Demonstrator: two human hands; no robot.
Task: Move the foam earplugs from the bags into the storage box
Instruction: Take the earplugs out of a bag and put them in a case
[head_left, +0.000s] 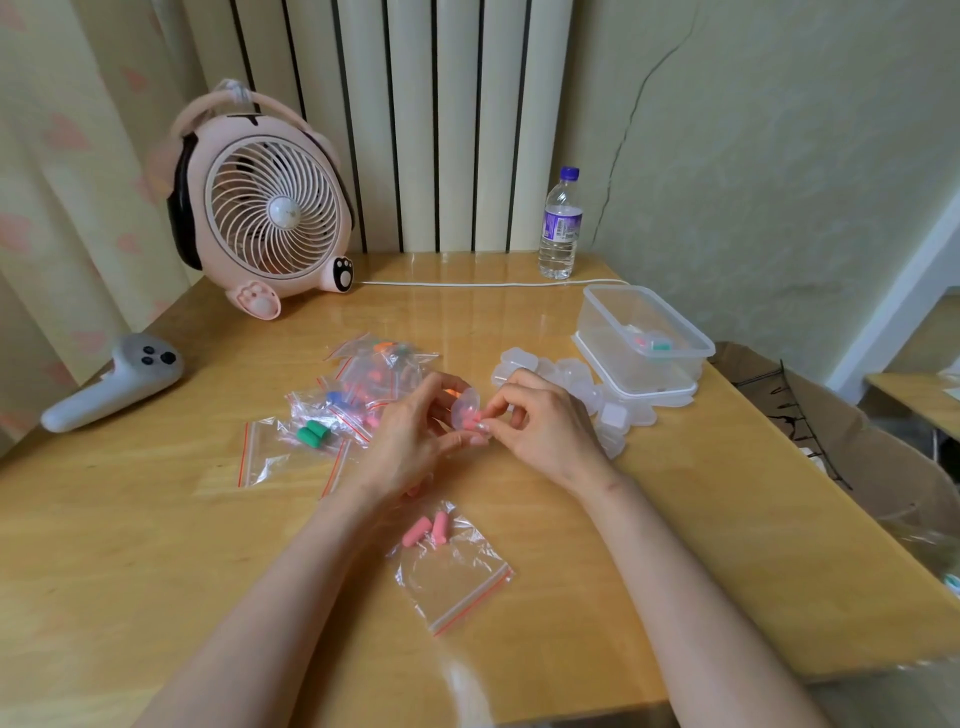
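We see the left grip (410, 441) curled round a small clear case (461, 408), holding it up just above the table (519, 322). The right grip (545, 421) meets it from the other side, thumb and forefinger pinching a pink earplug (474, 425) right at the case's mouth. Whether the plug is partly inside the case, we cannot tell.

Just left of the left grip and beyond it lies a loose heap of bags (363, 384) with red zip strips, earplugs of several colours inside; a green pair (311, 435) shows in the outermost one. Below both grips, nearer the person, another bag (457, 577) lies flat with two pink earplugs (426, 530) at its far end.

Just beyond the right grip sits a cluster of clear cases (571, 379), and past those, to its right, the storage box (696, 343), open, with a few items on its floor.
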